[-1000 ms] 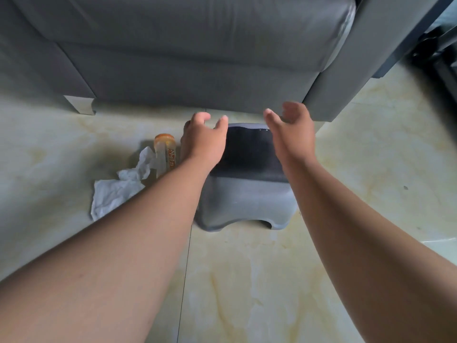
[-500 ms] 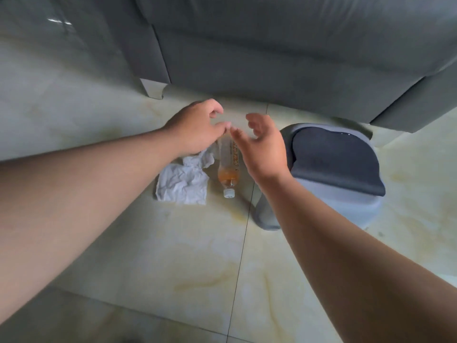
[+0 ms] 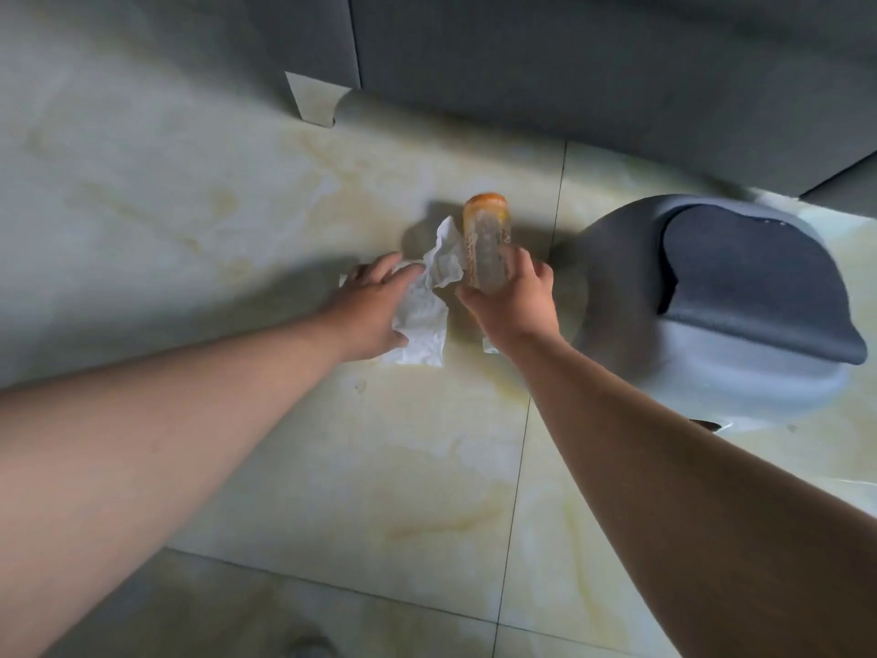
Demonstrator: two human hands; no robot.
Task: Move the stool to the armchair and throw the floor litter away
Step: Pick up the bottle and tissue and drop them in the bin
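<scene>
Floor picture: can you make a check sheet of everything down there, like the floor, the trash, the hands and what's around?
Surface: pale tiled floor with yellowish marbling and dark grout lines.
Job's things: grey stool standing in front of the grey armchair; plastic bottle with an orange end; crumpled white tissue on the floor beside it.
Clutter: nothing seen besides the litter.
Grips: right hand closed around the bottle; left hand spread on the tissue, not yet closed.
Cables: nothing seen.
Surroundings: armchair leg at the back; no bin in view.
</scene>
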